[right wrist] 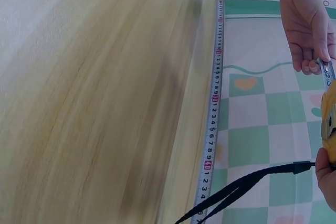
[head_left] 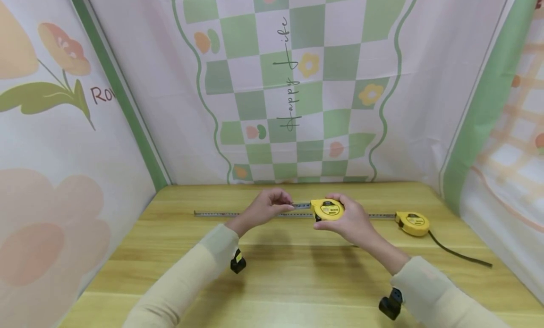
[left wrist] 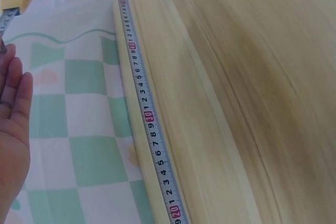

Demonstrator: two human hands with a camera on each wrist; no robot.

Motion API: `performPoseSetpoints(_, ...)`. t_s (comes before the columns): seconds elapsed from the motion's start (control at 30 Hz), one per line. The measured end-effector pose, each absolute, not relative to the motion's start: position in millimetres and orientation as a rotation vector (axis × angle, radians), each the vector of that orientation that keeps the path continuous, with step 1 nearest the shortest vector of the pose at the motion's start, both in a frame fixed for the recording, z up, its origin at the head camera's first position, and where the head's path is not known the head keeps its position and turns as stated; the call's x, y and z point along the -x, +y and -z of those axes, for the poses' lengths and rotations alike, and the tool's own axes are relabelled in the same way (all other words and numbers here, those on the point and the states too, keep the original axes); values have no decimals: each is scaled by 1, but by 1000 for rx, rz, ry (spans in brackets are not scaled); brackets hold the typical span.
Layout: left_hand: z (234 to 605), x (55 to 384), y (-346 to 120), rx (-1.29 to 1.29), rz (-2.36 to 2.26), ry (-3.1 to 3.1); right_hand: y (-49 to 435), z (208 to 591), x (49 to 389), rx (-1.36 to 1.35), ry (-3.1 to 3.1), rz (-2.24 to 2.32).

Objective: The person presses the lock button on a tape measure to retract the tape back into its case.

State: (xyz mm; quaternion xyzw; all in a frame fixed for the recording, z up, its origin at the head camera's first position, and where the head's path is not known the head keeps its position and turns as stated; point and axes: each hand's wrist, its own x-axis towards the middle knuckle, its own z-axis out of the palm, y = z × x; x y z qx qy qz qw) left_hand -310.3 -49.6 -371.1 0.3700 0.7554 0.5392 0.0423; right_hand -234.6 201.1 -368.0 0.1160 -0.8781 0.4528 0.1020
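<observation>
Hovering above the table (head_left: pixel 276 285), the yellow tape measure (head_left: pixel 331 210) was gripped by the right hand (head_left: pixel 356 222) while its blade (head_left: pixel 302 206) was pinched near the tip by the left hand (head_left: pixel 264 210), presumably for tautness.

Yellow tape measure (head_left: pixel 333 209) w/ blk strap (right wrist: pixel 281 169), short silver blade (head_left: pixel 302 206) out to L; held abt lvl, lower ctr-R, head view.

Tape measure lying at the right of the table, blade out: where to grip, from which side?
Probably best across the near and far edges of the rounded yellow case, coming from above, slightly right. Its blade leaves the left end and the black strap trails off the right, so keep both clear.
</observation>
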Motion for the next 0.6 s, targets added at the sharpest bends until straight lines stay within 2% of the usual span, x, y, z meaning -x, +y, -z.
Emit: performPoseSetpoints(0.6,374,311,-37,-1210,-1601,2363,193,369,234,-395,-2566,-1370)
